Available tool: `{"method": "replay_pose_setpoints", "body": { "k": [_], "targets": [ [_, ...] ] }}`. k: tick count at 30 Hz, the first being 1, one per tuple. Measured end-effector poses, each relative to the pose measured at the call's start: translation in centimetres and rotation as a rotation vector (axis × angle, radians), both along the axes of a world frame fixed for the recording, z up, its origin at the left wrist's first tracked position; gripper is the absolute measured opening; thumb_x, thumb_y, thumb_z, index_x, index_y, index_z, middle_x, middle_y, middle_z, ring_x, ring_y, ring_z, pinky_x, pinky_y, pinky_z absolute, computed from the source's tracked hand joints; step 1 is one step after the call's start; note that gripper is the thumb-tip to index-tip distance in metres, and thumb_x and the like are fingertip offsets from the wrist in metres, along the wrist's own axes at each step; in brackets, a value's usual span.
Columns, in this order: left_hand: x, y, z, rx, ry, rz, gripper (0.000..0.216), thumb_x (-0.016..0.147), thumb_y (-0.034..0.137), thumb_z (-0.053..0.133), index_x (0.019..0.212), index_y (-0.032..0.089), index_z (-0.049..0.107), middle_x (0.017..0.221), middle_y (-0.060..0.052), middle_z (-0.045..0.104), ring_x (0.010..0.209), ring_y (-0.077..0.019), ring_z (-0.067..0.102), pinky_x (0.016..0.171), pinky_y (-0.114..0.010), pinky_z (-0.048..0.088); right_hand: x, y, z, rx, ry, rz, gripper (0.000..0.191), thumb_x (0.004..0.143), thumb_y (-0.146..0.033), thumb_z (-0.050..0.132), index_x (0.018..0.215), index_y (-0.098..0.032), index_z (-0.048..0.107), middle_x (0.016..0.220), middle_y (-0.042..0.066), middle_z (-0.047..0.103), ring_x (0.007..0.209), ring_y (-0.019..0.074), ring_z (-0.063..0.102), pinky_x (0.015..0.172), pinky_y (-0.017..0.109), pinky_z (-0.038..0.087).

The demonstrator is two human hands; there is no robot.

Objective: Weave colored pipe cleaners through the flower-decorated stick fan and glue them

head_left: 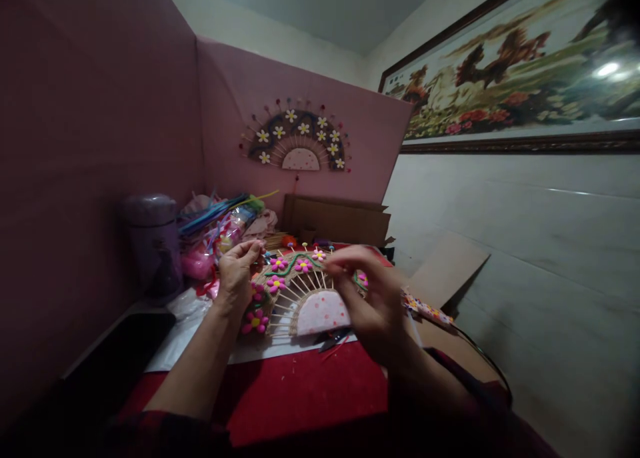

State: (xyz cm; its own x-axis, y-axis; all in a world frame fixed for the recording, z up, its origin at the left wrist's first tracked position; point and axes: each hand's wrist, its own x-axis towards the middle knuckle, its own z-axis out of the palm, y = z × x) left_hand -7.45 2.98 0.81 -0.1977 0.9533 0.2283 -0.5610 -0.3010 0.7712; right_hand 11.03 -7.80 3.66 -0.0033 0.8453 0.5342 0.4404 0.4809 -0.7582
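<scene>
A half-round craft fan lies on white paper, with a twine-wrapped band, thin sticks, pink flowers, a green wavy strip and a pale half-circle with red dots. Above its left end, my left hand is closed in a pinch; something small may be at the fingertips, too tiny to name. My right hand hovers over the fan's right part and covers some of it. Its thumb and index finger curl together, slightly blurred, and what they hold, if anything, is hidden.
Behind the left hand are a purple flask and a heap of craft supplies. Cardboard pieces lean at the back. A finished fan hangs on the pink panel. Dark scissors lie by the fan on the red cloth.
</scene>
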Motion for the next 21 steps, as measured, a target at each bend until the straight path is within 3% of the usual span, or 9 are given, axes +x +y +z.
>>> {"method": "replay_pose_setpoints", "body": {
  "k": [4,8,14,21],
  "targets": [
    [-0.1,0.3,-0.3,-0.02,0.008,0.0,0.034,0.044,0.027,0.079,0.07,0.01,0.063,0.054,0.001,0.058,0.044,-0.0063,0.049,0.041,-0.017,0.034,-0.7,5.9,-2.6,0.001,-0.52,-0.268,0.018,0.082,-0.025,0.049,0.073,-0.019,0.062,0.08,0.005,0.063,0.08,0.0183,0.055,0.073,0.029,0.037],
    [-0.2,0.5,-0.6,-0.046,0.027,0.024,0.034,0.044,0.027,0.079,0.07,0.011,0.063,0.054,0.001,0.059,0.044,-0.006,0.049,0.041,-0.017,0.034,-1.0,8.5,-5.0,-0.061,-0.78,-0.365,0.018,0.083,-0.028,0.047,0.084,-0.018,0.062,0.087,0.007,0.064,0.079,0.0185,0.057,0.066,0.027,0.036],
    [-0.4,0.8,-0.7,-0.09,0.054,0.053,0.036,0.042,0.028,0.079,0.069,0.011,0.062,0.051,0.002,0.057,0.041,-0.0065,0.048,0.039,-0.018,0.031,-1.5,8.4,-5.9,-0.049,-0.889,-0.38,0.023,0.083,-0.037,0.049,0.085,-0.019,0.062,0.088,0.008,0.063,0.081,0.0198,0.057,0.068,0.029,0.037],
    [-0.9,1.1,-1.0,-0.047,0.153,0.133,0.032,0.048,0.03,0.075,0.069,0.01,0.06,0.051,0.002,0.056,0.04,-0.0054,0.044,0.037,-0.018,0.029,-2.3,8.7,-6.3,0.072,-0.892,-0.312,0.023,0.087,-0.034,0.043,0.088,-0.019,0.06,0.094,0.007,0.059,0.084,0.0178,0.053,0.068,0.027,0.037]
  ]
}}
